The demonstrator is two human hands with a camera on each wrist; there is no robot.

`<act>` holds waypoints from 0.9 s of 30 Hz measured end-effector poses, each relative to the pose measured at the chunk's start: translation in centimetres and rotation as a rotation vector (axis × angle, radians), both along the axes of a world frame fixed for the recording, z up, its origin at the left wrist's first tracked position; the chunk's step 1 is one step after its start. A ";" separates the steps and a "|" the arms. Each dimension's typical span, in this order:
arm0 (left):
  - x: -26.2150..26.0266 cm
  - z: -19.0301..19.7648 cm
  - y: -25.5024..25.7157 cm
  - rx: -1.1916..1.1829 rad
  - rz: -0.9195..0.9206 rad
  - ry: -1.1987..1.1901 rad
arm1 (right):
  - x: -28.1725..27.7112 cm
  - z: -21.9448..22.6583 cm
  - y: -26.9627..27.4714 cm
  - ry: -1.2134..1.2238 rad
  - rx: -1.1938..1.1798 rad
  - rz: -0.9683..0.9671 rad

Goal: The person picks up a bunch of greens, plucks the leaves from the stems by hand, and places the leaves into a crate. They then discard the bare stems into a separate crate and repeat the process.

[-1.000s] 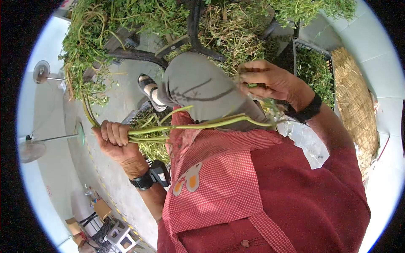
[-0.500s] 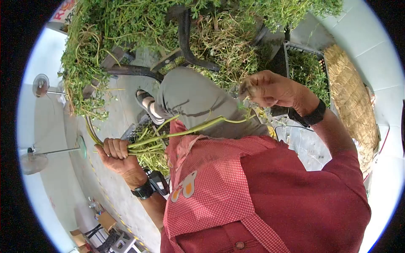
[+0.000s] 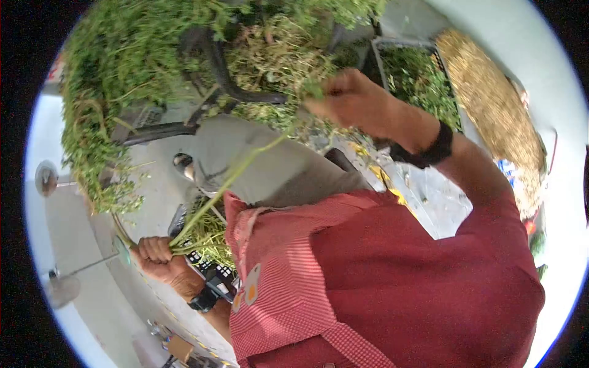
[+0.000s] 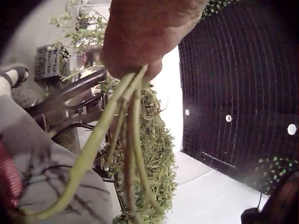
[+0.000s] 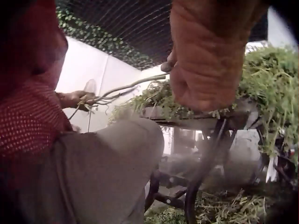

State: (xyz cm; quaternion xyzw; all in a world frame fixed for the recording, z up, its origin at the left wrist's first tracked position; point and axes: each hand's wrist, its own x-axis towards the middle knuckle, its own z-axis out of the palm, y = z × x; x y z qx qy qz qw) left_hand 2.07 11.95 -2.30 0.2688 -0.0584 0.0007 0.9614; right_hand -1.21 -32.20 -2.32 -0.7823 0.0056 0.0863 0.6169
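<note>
The left hand (image 3: 161, 260) grips a small bunch of long green stems (image 3: 230, 178); in the left wrist view several stems (image 4: 93, 140) hang below that hand (image 4: 149, 32). One longer stem slants up to the fingertips of the right hand (image 3: 365, 107), which pinches its far end, blurred. Seen from the right wrist, the stem (image 5: 133, 85) runs from the distant left hand (image 5: 77, 99) to the curled right hand (image 5: 205, 60), whose palm side hides most of its fingers.
Leafy greens (image 3: 135, 55) are heaped at the upper left, above a dark metal frame (image 3: 224, 73). Cut stems (image 3: 282, 55) lie beyond the knee (image 3: 245, 159). A crate of greens (image 3: 417, 73) and a woven straw bundle (image 3: 491, 98) stand at the upper right.
The right hand has moved left and up in the head view, and the long stem now slants upward to it instead of bending loosely below. The left hand keeps its grip; the view has shifted.
</note>
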 end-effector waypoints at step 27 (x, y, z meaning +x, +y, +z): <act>-4.3 3.5 -4.6 0.447 -0.041 0.063 | 6.4 -8.4 -8.9 0.003 0.034 -0.205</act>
